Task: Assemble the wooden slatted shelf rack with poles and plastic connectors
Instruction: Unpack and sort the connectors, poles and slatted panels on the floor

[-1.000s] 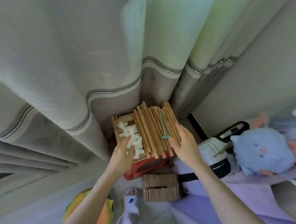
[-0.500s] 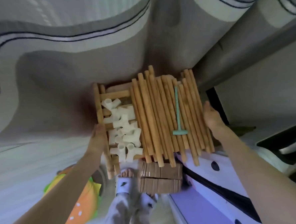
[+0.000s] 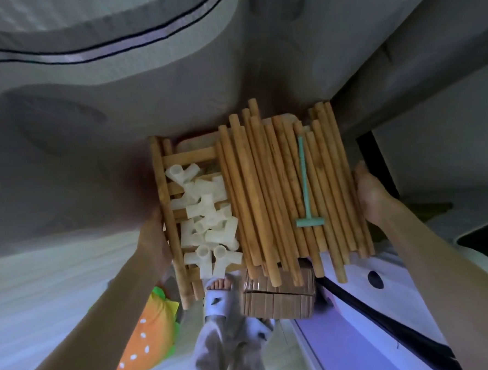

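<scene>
Gripping the left rail of the slatted shelf panel (image 3: pixel 170 218), the left hand (image 3: pixel 152 242) curls its fingers under the edge; the right hand (image 3: pixel 372 194) presses flat against the outermost pole on the opposite side, its fingertips hidden below. Panel is held level in the air between both hands. Loose wooden poles (image 3: pixel 280 188) lie side by side across its right part, a green mallet (image 3: pixel 305 181) resting on top. White plastic connectors (image 3: pixel 204 215) are heaped on the left part. Below: cardboard box (image 3: pixel 278 300), slippered feet, orange cushion (image 3: pixel 149 330) on the floor.
</scene>
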`<control>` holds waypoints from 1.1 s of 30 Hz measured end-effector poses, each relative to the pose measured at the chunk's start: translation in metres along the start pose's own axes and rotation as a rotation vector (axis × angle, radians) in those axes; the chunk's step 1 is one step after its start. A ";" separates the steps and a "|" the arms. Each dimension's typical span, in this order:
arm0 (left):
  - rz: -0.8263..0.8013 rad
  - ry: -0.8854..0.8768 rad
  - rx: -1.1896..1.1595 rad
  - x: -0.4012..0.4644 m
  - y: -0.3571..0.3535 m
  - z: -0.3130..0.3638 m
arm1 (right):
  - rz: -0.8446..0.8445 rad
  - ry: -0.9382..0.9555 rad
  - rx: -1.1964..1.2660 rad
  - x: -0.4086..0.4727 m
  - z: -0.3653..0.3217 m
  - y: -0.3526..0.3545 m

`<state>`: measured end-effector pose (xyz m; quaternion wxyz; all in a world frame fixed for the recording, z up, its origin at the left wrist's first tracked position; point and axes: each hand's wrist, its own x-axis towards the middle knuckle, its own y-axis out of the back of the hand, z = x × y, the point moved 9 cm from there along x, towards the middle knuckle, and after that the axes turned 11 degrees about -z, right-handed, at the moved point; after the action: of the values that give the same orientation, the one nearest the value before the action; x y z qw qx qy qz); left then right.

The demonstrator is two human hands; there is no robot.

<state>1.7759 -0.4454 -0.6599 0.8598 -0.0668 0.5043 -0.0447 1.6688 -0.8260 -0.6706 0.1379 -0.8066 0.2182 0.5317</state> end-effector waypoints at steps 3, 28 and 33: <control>-0.006 -0.017 -0.060 -0.013 0.003 0.000 | 0.025 0.015 0.041 -0.009 0.007 0.000; -0.052 0.086 0.390 -0.245 0.123 0.035 | -0.045 -0.006 0.487 -0.282 0.212 -0.072; -0.082 0.067 0.406 -0.292 0.152 0.010 | -0.080 0.056 0.441 -0.334 0.242 -0.077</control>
<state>1.6436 -0.2525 -0.4283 0.8359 0.0891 0.5100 -0.1825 1.4003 -0.5805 -0.4606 0.3257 -0.7795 0.3008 0.4425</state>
